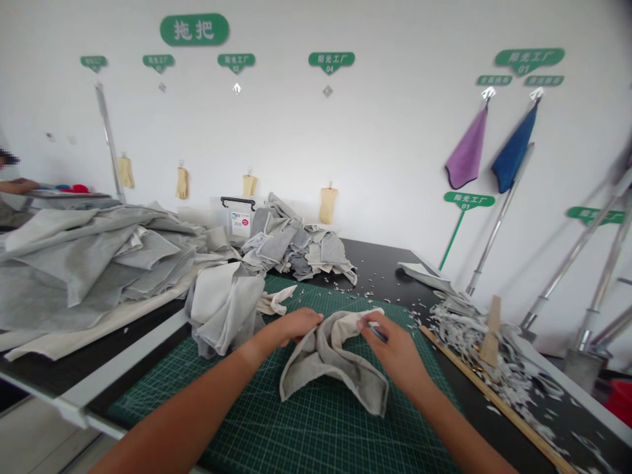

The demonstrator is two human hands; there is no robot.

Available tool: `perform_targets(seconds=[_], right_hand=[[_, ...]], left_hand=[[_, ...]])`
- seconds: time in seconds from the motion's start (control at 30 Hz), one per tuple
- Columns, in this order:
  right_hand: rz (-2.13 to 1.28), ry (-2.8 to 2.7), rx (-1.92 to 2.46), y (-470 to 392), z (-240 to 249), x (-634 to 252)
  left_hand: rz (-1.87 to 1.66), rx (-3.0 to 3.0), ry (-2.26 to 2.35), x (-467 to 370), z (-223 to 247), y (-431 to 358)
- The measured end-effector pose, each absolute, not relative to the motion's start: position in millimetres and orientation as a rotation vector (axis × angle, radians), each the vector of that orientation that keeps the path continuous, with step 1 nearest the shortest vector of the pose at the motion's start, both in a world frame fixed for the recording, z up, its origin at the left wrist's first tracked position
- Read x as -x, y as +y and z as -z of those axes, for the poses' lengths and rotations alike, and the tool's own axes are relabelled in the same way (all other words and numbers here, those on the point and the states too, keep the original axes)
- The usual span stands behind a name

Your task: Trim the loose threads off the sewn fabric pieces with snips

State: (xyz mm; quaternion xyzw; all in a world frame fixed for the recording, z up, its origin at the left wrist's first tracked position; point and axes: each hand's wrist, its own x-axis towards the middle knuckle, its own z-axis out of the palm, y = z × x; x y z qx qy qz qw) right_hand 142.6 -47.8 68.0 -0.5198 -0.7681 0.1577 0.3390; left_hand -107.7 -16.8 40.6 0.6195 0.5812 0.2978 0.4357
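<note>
A grey cloth (330, 359) with a paler inner side is held up in folds over the green cutting mat (316, 438). My left hand (302, 324) pinches its upper left edge. The cloth's upper right edge is gripped by my right hand (390, 345), which also holds a slim dark tool (378, 334) with a light tip; its kind is hard to make out. Left of my hands, a bundle of grey cloths (227, 306) lies at the mat's edge, with a small cream cloth strip (276, 301) beside it.
Heaped grey fabric (99, 257) covers the left side, and more cloths (301, 243) are piled behind the mat near a clear plastic box (240, 220). To the right lie a wooden strip (494, 398), a wooden piece (490, 332) and fabric scraps (523, 375). Another person's arm (18, 185) shows far left.
</note>
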Motion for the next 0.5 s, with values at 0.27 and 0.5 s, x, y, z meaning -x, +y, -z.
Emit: perform_targets(seconds=[0.27,0.5], right_hand=[[-0.618,-2.302,1.377,-52.5,-41.6,-131.6],[-0.446,-2.281,1.412,-38.5,-41.3,-142.2]], left_hand=[[-0.556,-1.378,1.136,104.3,-47.8,-22.6],[-0.630,-1.555,1.356,108.3,-38.1,-16.7]])
